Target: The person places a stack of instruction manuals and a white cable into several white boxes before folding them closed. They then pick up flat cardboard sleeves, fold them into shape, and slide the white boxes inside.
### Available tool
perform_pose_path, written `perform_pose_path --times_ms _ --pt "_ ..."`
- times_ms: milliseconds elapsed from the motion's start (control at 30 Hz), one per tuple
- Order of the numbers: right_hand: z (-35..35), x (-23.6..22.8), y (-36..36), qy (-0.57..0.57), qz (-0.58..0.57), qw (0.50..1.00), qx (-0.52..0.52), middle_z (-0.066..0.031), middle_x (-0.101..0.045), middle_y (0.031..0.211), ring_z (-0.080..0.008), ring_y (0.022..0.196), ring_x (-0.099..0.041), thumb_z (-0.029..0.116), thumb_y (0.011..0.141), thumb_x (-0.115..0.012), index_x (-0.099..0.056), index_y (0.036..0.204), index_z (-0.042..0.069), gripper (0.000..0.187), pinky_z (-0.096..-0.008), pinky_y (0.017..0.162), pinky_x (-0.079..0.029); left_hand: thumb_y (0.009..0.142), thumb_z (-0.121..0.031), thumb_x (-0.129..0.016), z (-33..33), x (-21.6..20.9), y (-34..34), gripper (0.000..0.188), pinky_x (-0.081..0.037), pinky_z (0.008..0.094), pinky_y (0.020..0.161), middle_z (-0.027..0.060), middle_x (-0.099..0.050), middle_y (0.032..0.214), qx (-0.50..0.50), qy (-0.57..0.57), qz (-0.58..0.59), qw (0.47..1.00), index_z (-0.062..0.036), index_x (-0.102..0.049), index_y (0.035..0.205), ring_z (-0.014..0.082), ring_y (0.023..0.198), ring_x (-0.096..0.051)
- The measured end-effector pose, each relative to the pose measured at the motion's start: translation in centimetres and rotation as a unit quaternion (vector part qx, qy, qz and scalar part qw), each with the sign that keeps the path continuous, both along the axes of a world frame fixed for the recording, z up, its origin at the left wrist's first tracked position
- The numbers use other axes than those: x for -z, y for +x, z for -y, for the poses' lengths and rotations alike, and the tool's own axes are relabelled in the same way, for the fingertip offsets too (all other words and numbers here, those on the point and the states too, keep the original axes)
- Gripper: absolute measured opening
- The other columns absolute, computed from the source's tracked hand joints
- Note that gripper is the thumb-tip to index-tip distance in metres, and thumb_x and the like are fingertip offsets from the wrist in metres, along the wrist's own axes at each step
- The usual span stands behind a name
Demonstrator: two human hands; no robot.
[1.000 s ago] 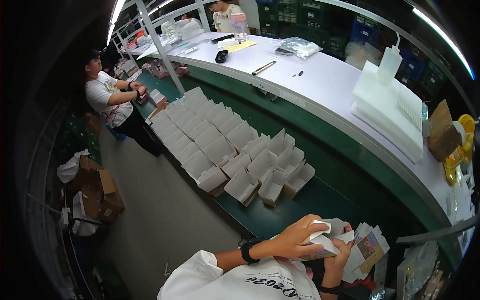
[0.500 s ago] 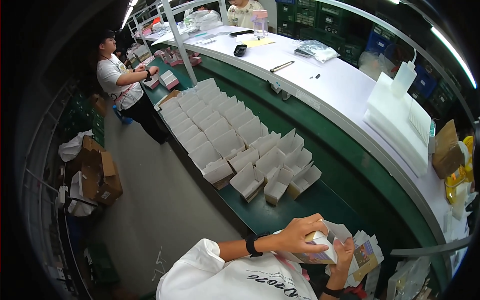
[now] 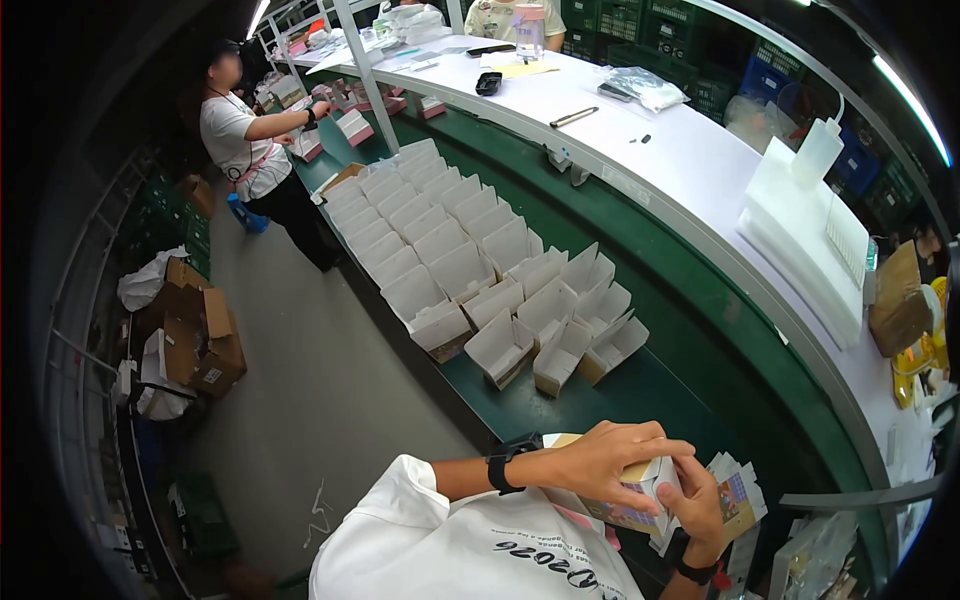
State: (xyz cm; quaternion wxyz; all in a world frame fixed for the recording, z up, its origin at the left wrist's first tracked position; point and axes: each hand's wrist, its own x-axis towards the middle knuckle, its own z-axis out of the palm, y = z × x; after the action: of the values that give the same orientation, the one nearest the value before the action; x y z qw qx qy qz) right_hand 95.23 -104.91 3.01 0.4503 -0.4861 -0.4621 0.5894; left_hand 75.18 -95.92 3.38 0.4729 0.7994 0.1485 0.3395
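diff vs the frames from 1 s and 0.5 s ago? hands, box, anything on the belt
Little changed. The left hand still lies over the small carton, and the right hand still grips its end; neither let go. The camera view drifted, so everything sits differently in frame. The rows of open white boxes on the green belt keep their arrangement, and the co-worker remains at the far end.

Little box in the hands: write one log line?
left hand: on top of small carton | right hand: at its end | open boxes: on green belt

Both hands (image 3: 640, 475) grip a small carton (image 3: 625, 505) over green bench (image 3: 650, 385)
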Motion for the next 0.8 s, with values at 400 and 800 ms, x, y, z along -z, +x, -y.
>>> perform_pose_path --times_ms 400,800 --pt "0.1 -1.7 -2.3 0.125 0.305 0.944 -0.007 -0.022 -0.062 0.118 -0.0283 0.105 -0.064 0.01 0.083 -0.069 -0.049 0.132 -0.003 0.055 -0.0325 0.087 -0.049 0.064 -0.036 -0.085 0.6 0.9 -0.3 0.048 -0.048 0.0349 0.062 0.0131 -0.058 0.097 -0.009 0.075 0.023 0.997 -0.0116 -0.066 0.101 0.029 0.079 -0.059" --pt "-1.5 2.2 2.3 0.015 -0.169 0.985 0.021 -0.0147 -0.063 0.119 -0.0232 0.108 -0.062 0.042 0.096 -0.051 -0.044 0.136 -0.005 0.061 -0.0305 0.093 -0.047 0.075 -0.038 -0.078 -2.5 2.4 -0.5 0.04 -0.052 0.0331 0.068 0.0134 -0.061 0.104 -0.017 0.064 0.182 0.981 -0.0056 -0.062 0.092 0.0264 0.085 -0.063"
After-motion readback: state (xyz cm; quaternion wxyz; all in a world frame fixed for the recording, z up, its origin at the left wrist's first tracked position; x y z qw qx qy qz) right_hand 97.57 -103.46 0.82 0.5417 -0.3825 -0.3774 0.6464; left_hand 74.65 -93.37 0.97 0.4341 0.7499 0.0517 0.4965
